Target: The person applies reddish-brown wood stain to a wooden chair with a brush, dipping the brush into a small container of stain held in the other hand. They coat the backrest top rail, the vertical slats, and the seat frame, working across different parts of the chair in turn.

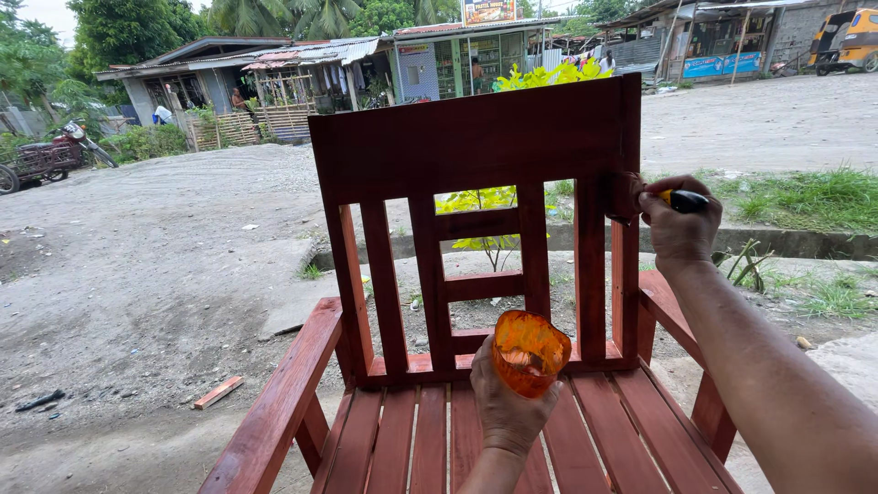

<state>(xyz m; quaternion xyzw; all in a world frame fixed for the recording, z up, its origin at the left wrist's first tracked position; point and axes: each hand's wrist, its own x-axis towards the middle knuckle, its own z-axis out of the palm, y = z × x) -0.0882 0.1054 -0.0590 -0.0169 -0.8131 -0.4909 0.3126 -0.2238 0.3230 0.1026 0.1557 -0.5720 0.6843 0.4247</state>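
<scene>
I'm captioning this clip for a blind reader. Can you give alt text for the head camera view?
A right hand presses a brush to the right post of a reddish-brown wooden chair, while the left hand holds an orange translucent container over the slatted seat. Behind lie a gravel road, grass and low roadside buildings.

A motorbike [55, 151] is standing far left beside the gravel road [155, 247]. Low houses [274, 78] are lining the far side, and a scrap of wood [218, 392] is lying near left.
</scene>
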